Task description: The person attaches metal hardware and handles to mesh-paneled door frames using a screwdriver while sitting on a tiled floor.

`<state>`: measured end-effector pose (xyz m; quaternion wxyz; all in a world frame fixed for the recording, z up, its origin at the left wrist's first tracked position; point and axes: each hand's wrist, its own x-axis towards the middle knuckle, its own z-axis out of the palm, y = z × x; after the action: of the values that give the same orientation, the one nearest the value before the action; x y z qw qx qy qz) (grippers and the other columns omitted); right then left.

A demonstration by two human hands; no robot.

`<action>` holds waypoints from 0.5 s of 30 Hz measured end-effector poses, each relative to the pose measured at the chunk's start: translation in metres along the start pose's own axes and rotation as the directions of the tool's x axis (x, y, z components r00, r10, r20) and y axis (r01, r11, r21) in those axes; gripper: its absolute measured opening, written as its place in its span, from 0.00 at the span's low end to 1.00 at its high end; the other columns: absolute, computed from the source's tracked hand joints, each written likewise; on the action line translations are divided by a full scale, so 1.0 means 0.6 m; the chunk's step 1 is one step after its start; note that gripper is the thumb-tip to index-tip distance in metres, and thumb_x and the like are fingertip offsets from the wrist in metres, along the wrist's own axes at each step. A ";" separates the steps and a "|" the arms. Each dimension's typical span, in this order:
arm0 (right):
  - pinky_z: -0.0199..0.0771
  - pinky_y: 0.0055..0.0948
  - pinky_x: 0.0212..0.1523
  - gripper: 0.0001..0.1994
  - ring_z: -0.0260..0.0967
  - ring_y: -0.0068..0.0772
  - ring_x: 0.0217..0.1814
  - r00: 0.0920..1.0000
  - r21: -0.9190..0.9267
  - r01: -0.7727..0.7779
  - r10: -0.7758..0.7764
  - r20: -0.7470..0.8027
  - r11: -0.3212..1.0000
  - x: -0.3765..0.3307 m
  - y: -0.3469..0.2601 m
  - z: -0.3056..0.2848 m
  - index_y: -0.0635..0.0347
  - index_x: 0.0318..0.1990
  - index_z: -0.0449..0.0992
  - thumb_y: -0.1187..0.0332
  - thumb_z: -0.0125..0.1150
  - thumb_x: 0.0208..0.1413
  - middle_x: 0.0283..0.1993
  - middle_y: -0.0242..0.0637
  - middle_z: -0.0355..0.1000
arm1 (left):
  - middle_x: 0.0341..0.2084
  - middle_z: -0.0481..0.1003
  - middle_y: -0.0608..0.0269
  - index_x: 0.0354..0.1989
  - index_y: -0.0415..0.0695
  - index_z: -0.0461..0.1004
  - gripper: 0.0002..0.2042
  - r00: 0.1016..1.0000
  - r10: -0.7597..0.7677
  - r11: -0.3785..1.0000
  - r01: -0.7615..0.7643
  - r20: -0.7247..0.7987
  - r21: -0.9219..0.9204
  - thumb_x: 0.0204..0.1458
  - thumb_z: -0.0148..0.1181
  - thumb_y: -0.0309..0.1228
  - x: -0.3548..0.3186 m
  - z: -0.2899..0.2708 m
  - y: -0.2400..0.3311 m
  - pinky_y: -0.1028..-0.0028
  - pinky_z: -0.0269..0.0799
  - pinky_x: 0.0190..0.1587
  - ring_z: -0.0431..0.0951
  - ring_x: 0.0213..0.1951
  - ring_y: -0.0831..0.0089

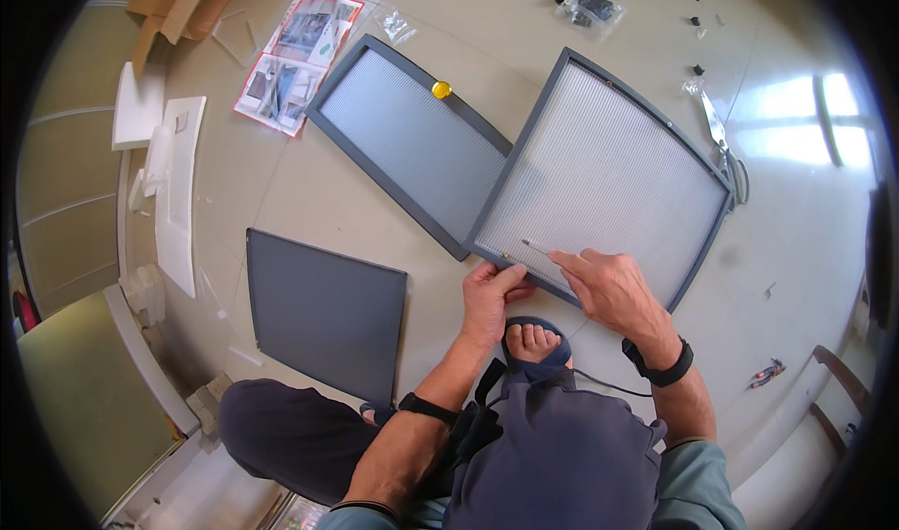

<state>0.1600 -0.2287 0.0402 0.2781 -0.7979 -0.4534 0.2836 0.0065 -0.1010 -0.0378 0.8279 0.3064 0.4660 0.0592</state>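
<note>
Grey-framed rectangular translucent panel (599, 169): left grip (491, 299) pinches its near edge, seemingly steadying it; right grip (611, 291) pinches a slim silver rod (536, 246)

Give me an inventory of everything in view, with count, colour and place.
Square framed panel: one, grey-framed, centre right
Narrow framed panel: one, grey-framed, beside it, partly overlapped
Plain panel: one, dark grey, left floor
Round piece: one, yellow, narrow panel's edge
Leaflet: one, multicoloured, upper left
Cardboard: one box, brown, top left
Foam slabs: several, white, far left
Scissors: one, silver-grey, right
Small parts: several, black, top right
Slim tool: one, silver, right hand
Sandal: one clearly visible, dark, below square panel
Hands: two, bare, left gripping square frame
</note>
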 end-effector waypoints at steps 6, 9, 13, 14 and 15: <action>0.67 0.35 0.22 0.14 0.68 0.43 0.21 0.994 -0.021 0.059 -0.061 -0.087 0.998 -0.036 -0.001 0.038 0.61 0.48 0.77 0.74 0.61 0.53 0.25 0.39 0.70 | 0.35 0.79 0.49 0.43 0.34 0.73 0.17 0.996 -0.052 0.994 0.059 0.075 -0.096 0.61 0.48 0.38 0.004 -0.017 0.012 0.63 0.80 0.42 0.82 0.35 0.61; 0.66 0.34 0.19 0.13 0.68 0.39 0.19 0.987 -0.070 0.062 -0.072 -0.142 0.996 -0.044 0.001 0.062 0.59 0.46 0.77 0.72 0.63 0.51 0.24 0.36 0.69 | 0.34 0.79 0.47 0.42 0.34 0.73 0.18 0.996 -0.056 0.995 0.061 0.076 -0.075 0.61 0.48 0.40 0.003 -0.012 0.014 0.62 0.80 0.42 0.82 0.35 0.59; 0.66 0.35 0.18 0.13 0.68 0.40 0.20 0.982 -0.060 0.064 -0.073 -0.177 0.996 -0.040 -0.004 0.070 0.60 0.46 0.77 0.72 0.62 0.51 0.24 0.36 0.69 | 0.34 0.79 0.47 0.42 0.33 0.73 0.18 0.999 -0.021 0.999 0.023 0.045 -0.028 0.60 0.50 0.40 0.001 -0.009 0.014 0.63 0.81 0.40 0.82 0.34 0.59; 0.66 0.35 0.18 0.13 0.68 0.40 0.20 0.982 -0.053 0.064 -0.072 -0.176 0.997 -0.038 -0.004 0.072 0.60 0.46 0.76 0.73 0.62 0.52 0.24 0.37 0.69 | 0.34 0.79 0.47 0.42 0.33 0.73 0.18 0.999 -0.020 0.999 0.021 0.046 -0.026 0.60 0.50 0.40 0.000 -0.009 0.014 0.63 0.81 0.40 0.82 0.34 0.59; 0.66 0.35 0.18 0.13 0.68 0.40 0.20 0.981 -0.056 0.063 -0.072 -0.178 0.996 -0.037 -0.003 0.072 0.60 0.46 0.76 0.73 0.62 0.52 0.24 0.37 0.69 | 0.33 0.79 0.47 0.42 0.34 0.73 0.19 0.999 -0.018 1.000 0.018 0.029 -0.014 0.61 0.50 0.41 0.000 -0.007 0.014 0.64 0.81 0.39 0.82 0.33 0.59</action>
<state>0.1193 -0.2396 0.0162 0.3075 -0.8110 -0.4603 0.1894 0.0043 -0.0923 -0.0347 0.8373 0.2971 0.4562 0.0506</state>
